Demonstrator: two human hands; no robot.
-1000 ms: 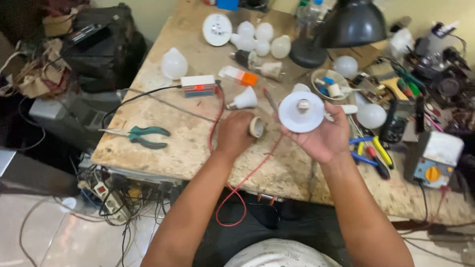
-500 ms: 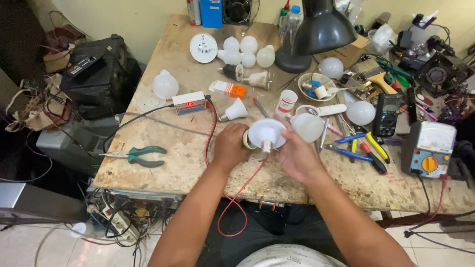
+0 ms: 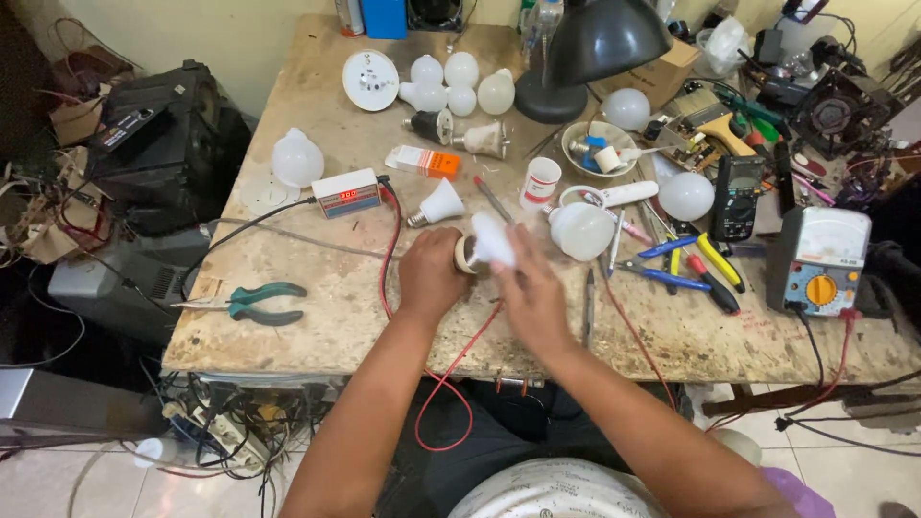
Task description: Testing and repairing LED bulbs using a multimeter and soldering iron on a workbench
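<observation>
Take the black desk lamp (image 3: 585,53) at the far edge of the counter (image 3: 317,326) as your mark. Far to its left, off the counter, stands a black case (image 3: 163,144). On the counter, left of the lamp and nearer you, a loose white dome (image 3: 295,158) sits by a small white meter box (image 3: 347,194) with a red display, and green-handled pliers (image 3: 254,302) lie near the front edge. A red wire (image 3: 389,254) runs from the box toward you. Left of the lamp at the back is a cluster of white bulbs (image 3: 460,82) beside a round white disc (image 3: 370,80). Your left hand (image 3: 429,273) is well in front of the lamp, fingers curled around a small ring-shaped bulb base (image 3: 466,253). Pressed against that base is the white bulb part (image 3: 493,240), blurred in the head view, which your right hand (image 3: 530,288) grips from the front with fingers closed on it. Just beyond your hands, below the lamp, stand a white cup (image 3: 540,182) and another white bulb (image 3: 581,230). Right of the lamp and nearer you lie blue and yellow handled tools (image 3: 686,269), a black multimeter (image 3: 737,197), and at the counter's right edge a grey meter (image 3: 817,259) with an orange dial.
</observation>
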